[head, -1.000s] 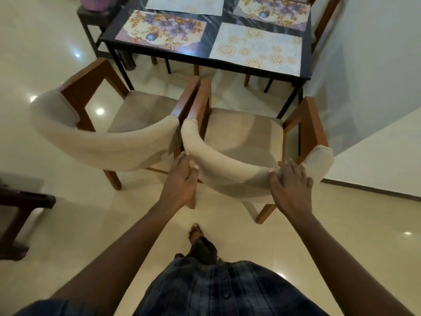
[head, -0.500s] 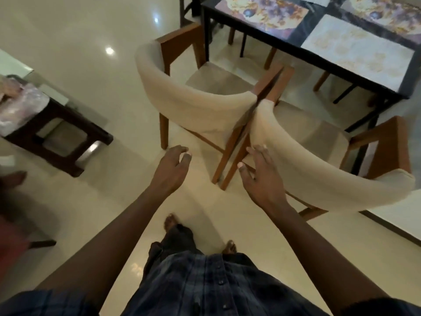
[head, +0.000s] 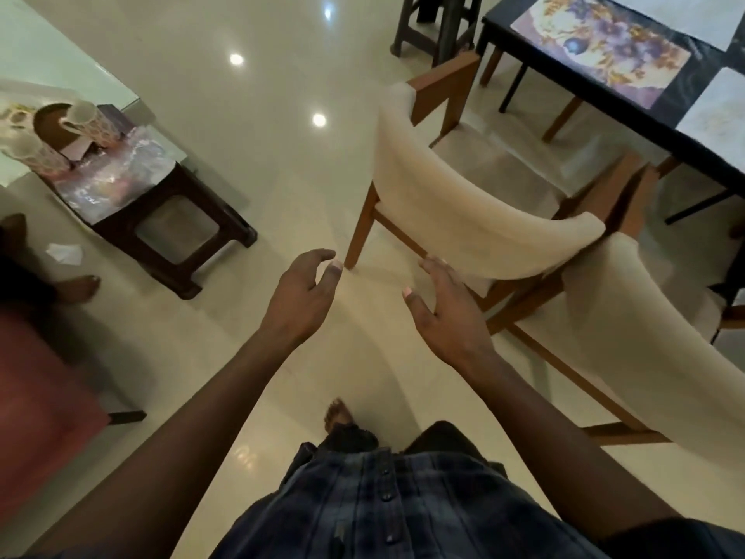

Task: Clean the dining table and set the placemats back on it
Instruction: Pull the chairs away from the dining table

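The black dining table (head: 685,127) fills the upper right corner, with a purple floral placemat (head: 600,58) on it and a pale placemat (head: 713,110) at the right edge. Two cream-backed wooden chairs (head: 467,203) (head: 629,324) stand in front of it. My left hand (head: 300,294) hangs over the floor with fingers loosely curled, holding nothing. My right hand (head: 443,312) is spread, its fingertips at the lower edge of the left chair's backrest; whether they touch is unclear.
A dark stool (head: 161,219) at the left carries patterned mugs (head: 92,123) and a shiny plastic sheet. A crumpled tissue (head: 64,252) lies on the floor beside it. Another person's foot (head: 80,288) and a red seat (head: 36,381) are at the far left. A second dark stool (head: 435,26) stands at the top.
Both hands have left the right chair's backrest. My view has swung left, bringing the stool with mugs into sight, and my right hand has come to the left chair's back.
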Demonstrator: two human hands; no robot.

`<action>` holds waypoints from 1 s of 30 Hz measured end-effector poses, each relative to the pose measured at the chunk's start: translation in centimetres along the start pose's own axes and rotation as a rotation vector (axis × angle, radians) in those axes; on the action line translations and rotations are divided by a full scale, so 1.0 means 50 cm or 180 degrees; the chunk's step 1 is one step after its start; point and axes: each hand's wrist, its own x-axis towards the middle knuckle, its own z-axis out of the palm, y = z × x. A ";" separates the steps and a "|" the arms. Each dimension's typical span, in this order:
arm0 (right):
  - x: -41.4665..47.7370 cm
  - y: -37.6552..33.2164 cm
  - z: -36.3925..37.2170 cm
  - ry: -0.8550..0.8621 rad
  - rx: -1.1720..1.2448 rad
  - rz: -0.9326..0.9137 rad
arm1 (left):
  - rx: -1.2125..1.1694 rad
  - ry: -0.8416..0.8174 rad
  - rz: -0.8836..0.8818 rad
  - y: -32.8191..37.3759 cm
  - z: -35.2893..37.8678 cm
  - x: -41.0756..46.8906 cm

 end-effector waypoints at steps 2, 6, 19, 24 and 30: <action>0.055 -0.064 0.024 -0.0018 0.0058 -0.0001 | 0.0018 0.0015 0.0005 -0.018 -0.059 0.052; 0.128 -0.122 0.029 -0.0016 0.0252 -0.0026 | 0.0025 0.0050 0.0026 -0.013 -0.102 0.120; 0.611 -0.302 0.006 -0.0005 0.0731 0.0031 | 0.0049 0.0022 0.0062 0.093 -0.228 0.576; 0.785 -0.321 -0.025 0.0125 0.0921 0.0075 | -0.0013 0.0059 0.0065 0.158 -0.270 0.746; 0.950 -0.318 -0.054 0.0379 0.0979 0.0411 | 0.0173 -0.0244 0.0381 0.205 -0.276 0.960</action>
